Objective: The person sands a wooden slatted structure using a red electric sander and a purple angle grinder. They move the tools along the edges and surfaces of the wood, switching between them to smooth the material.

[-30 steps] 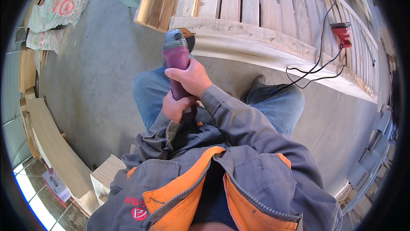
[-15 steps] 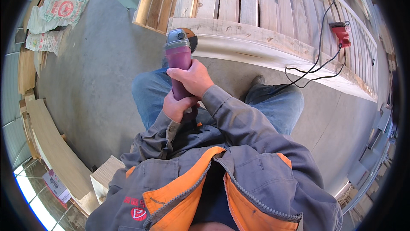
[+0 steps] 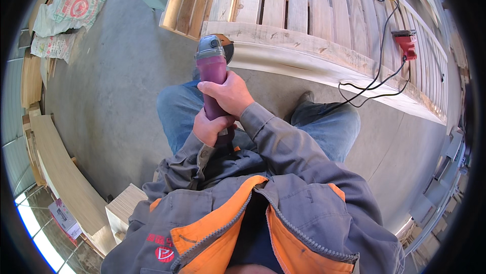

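Note:
An angle grinder [image 3: 213, 68] with a purple body and grey head is held in both my hands, its head pointing away from me. My right hand [image 3: 233, 93] wraps the body behind the head. Closer to my lap, my left hand [image 3: 208, 129] closes round the rear end. The round disc [image 3: 226, 51] at the grinder's head is orange-brown and dark, and lies at the near left corner of a pale slatted wooden panel [image 3: 268, 32]. Whether the disc touches the wood, I cannot tell.
On the slats at right rests a red power tool [image 3: 407, 46] with black cables [image 3: 380, 51] looping over the panel's near edge. White printed sacks [image 3: 76, 8] lie at far left. Boards [image 3: 68, 173] and a wooden block [image 3: 125, 204] stand at near left.
The scene has shifted very slightly in view. Both hands keep the same hold on the grinder, and its disc stays by the panel's corner.

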Demonstrator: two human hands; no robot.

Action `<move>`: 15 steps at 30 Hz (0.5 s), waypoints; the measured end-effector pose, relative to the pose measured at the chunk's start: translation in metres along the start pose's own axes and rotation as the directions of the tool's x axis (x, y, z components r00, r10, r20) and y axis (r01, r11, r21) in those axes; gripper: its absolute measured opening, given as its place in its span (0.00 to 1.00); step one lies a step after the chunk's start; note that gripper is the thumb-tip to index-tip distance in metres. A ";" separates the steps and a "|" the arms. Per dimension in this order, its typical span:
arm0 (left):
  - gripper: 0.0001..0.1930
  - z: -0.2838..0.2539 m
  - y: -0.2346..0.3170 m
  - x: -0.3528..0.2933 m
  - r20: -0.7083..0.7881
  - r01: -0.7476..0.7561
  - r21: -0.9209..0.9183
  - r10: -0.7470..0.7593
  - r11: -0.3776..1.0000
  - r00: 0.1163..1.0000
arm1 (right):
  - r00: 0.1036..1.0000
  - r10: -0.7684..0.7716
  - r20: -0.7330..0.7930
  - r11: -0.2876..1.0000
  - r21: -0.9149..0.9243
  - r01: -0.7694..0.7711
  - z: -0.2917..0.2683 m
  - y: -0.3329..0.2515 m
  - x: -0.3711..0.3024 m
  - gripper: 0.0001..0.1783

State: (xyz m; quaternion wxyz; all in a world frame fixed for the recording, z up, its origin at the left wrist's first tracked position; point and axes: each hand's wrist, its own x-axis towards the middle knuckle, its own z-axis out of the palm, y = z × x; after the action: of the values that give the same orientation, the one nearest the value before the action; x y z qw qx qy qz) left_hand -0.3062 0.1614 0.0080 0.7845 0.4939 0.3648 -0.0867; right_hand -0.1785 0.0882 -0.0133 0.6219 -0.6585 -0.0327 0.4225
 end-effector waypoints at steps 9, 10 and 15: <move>0.22 0.000 -0.004 0.002 0.018 -0.033 0.030 0.032 0.999 0.999 | 1.000 0.000 -0.008 1.000 0.000 0.000 -0.003 -0.002 -0.003 0.29; 0.21 -0.001 -0.005 0.003 0.015 -0.015 0.022 0.015 1.000 1.000 | 1.000 -0.003 -0.005 1.000 -0.010 0.003 -0.003 0.000 -0.001 0.29; 0.22 -0.005 -0.008 0.003 -0.011 0.005 -0.003 -0.005 1.000 1.000 | 1.000 0.004 0.026 0.999 0.036 -0.005 0.000 -0.003 -0.002 0.29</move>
State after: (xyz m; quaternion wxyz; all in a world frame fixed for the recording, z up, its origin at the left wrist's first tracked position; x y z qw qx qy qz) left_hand -0.3111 0.1623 -0.0009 0.7831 0.4922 0.3704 -0.0854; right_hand -0.1790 0.0877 -0.0097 0.6322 -0.6418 -0.0319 0.4329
